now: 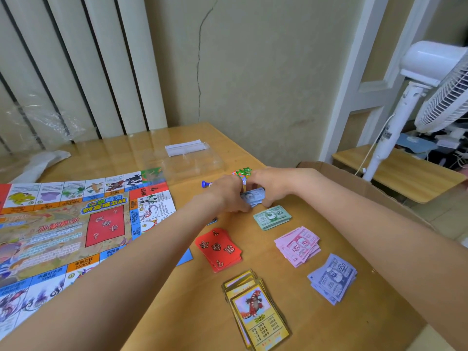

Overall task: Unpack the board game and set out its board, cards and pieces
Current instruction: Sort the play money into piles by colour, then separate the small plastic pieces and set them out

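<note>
The game board (63, 224) lies unfolded on the left of the wooden table (304, 312). My left hand (228, 193) and my right hand (268, 183) together grip a stack of grey-blue play money (254, 196) just above the table. In front of them lie green notes (272, 216), pink notes (297, 245) and purple notes (333, 277). A red card deck (219, 249) and a yellow picture-card deck (255, 310) sit nearer to me. A blue pawn (205, 184) and a green-red piece (241, 172) stand behind my hands.
A clear plastic tray (192, 163) with a white packet (184, 147) sits at the table's back. Crumpled plastic wrap (40, 122) lies far left. An open cardboard box (354, 183) stands at the right edge, a white fan (430, 92) beyond it.
</note>
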A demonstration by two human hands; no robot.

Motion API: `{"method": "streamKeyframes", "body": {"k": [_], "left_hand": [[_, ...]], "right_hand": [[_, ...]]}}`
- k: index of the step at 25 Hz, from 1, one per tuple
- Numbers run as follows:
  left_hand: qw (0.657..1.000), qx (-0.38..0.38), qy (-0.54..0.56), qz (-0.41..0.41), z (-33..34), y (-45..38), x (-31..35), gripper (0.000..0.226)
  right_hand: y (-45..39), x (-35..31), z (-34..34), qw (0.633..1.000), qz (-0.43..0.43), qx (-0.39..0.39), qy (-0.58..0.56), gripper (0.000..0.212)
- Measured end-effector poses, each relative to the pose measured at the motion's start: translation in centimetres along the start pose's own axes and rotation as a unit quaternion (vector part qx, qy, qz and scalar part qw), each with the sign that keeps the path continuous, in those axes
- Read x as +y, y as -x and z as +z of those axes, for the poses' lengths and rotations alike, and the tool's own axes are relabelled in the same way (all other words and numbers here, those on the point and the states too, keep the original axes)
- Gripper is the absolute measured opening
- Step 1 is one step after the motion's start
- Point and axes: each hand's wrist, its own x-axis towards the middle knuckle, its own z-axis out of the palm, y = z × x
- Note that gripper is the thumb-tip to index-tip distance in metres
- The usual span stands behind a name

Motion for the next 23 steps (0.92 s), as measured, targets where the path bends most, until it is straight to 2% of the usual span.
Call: {"method": "streamKeyframes", "body": {"k": [2, 4, 6, 8, 17, 20, 23], "left_hand": [[1.0, 0.009, -0.013, -0.007, 0.0, 0.2, 0.5, 0.024], [0.999, 0.029, -0.012, -0.007, 0.1, 0.5, 1.1, 0.018], [0.999, 0.046, -0.011, -0.011, 0.2, 0.9, 1.5, 0.026], [0.999, 0.044, -0.017, -0.011, 0.3, 0.9, 1.6, 0.022], [0.998, 0.053, -0.013, -0.027, 0.5, 1.2, 2.1, 0.032], [0.998, 0.05, 0.022, -0.014, 0.2, 1.4, 1.3, 0.044], [0.998, 0.065, 0.025, -0.002, -0.1, 2.5, 0.3, 0.044]], "right_hand": [[0.0, 0.0, 0.3, 1.0, 0.008, 0.024, 0.01, 0.044], [0.0, 0.0, 0.6, 0.999, 0.01, 0.044, 0.008, 0.042], [0.0, 0.1, 0.7, 0.999, 0.006, 0.034, 0.001, 0.047], [0.1, 0.2, 0.7, 1.0, 0.008, 0.02, 0.007, 0.049], [0.3, -0.3, 0.8, 0.999, 0.027, 0.042, 0.021, 0.04], [0.3, -0.6, 0.6, 0.999, 0.031, 0.03, 0.03, 0.036], [0.6, -1.1, 0.3, 0.998, 0.039, 0.016, 0.044, 0.037]]}}
